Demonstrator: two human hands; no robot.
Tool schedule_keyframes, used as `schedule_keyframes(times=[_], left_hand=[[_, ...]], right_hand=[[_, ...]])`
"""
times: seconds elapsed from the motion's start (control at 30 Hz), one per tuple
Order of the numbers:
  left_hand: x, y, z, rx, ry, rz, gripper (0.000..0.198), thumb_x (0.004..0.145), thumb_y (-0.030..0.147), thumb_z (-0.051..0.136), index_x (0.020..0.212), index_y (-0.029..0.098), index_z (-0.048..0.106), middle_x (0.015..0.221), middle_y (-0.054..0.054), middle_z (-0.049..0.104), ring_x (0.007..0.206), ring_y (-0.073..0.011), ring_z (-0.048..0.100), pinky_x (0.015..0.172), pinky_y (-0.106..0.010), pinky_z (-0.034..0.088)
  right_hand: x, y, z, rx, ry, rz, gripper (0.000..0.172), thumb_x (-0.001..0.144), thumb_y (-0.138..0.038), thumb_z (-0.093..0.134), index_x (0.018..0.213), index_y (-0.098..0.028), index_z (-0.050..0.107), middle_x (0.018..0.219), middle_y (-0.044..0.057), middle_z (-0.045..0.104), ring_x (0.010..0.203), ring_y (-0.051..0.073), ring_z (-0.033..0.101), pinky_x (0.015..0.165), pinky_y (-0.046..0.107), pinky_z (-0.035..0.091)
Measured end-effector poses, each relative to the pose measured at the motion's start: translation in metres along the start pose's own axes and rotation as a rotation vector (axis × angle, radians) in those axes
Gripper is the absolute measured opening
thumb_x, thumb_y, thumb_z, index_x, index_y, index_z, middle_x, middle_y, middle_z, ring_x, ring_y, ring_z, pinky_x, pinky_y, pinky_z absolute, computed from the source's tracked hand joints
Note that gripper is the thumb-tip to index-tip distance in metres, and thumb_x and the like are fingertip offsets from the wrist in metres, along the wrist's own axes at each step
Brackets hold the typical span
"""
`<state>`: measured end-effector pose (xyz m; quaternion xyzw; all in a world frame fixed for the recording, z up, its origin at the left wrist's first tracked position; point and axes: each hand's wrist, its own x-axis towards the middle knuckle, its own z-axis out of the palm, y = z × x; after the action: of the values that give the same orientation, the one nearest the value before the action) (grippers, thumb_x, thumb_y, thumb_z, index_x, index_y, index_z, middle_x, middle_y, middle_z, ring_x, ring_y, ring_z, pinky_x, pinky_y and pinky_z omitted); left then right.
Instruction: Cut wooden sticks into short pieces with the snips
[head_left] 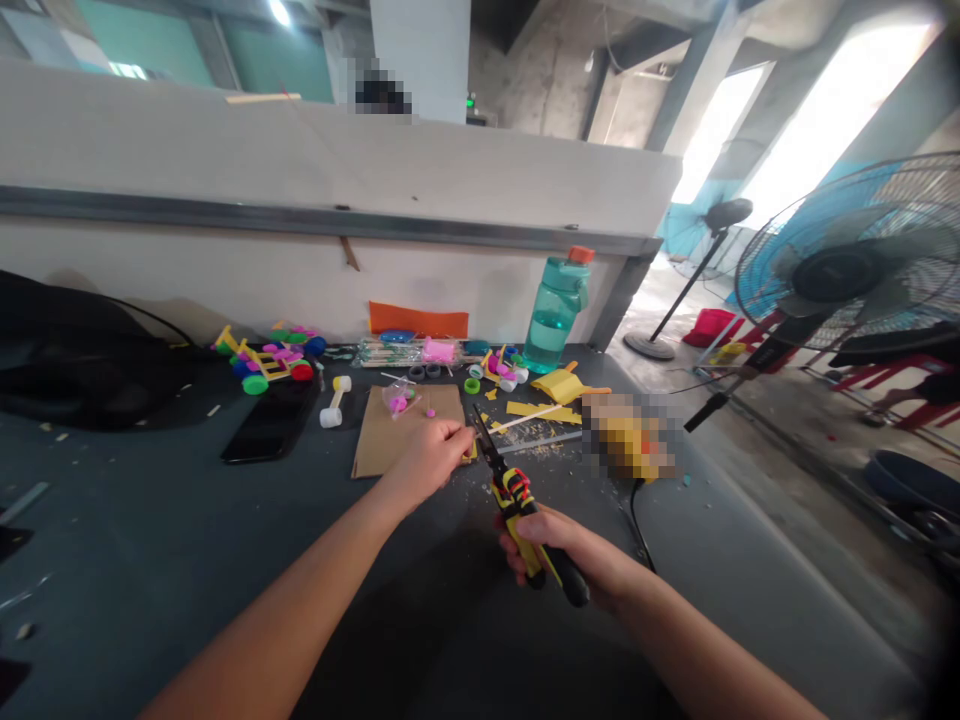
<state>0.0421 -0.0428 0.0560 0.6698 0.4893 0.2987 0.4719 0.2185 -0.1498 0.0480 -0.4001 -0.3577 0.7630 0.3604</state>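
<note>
My right hand (551, 545) is wrapped round a pair of yellow and black pliers (517, 500), whose dark jaws point up and to the left. Just left of the jaws, my left hand (439, 450) is closed in a pinch; what it holds, if anything, is too small to name. That hand lies over the right edge of a brown cardboard piece (375, 430). On the cardboard are a small clear bag with pink pieces (401, 398) and a loose pink piece (430, 412). A thin pale stick (529, 418) lies beyond the plier jaws.
Colourful wheeled toys (274, 365) and a black phone (268, 425) are at the left. A teal bottle (553, 315) stands at the back near the partition (300, 270). Yellow scraps (540, 411) and crumbs lie right of the cardboard. A fan (847, 270) stands beyond the table's right edge.
</note>
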Motion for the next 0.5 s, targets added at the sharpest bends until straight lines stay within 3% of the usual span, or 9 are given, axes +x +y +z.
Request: schedule_keyframes(times=[0.5], left_hand=[[0.0001,0.0009,0.0025,0.119,0.053,0.071,0.037,0.081,0.045,0.041,0.056,0.018,0.046,0.039,0.006,0.036,0.035,-0.0093,0.035,0.042,-0.023,0.02]], right_hand=[[0.0047,0.0038,-0.001,0.105,0.012,0.068,0.029,0.066,-0.035,0.062,0.083,-0.016,0.05,0.069,-0.002,0.048,0.053,0.008,0.043,0.05,0.023,0.033]])
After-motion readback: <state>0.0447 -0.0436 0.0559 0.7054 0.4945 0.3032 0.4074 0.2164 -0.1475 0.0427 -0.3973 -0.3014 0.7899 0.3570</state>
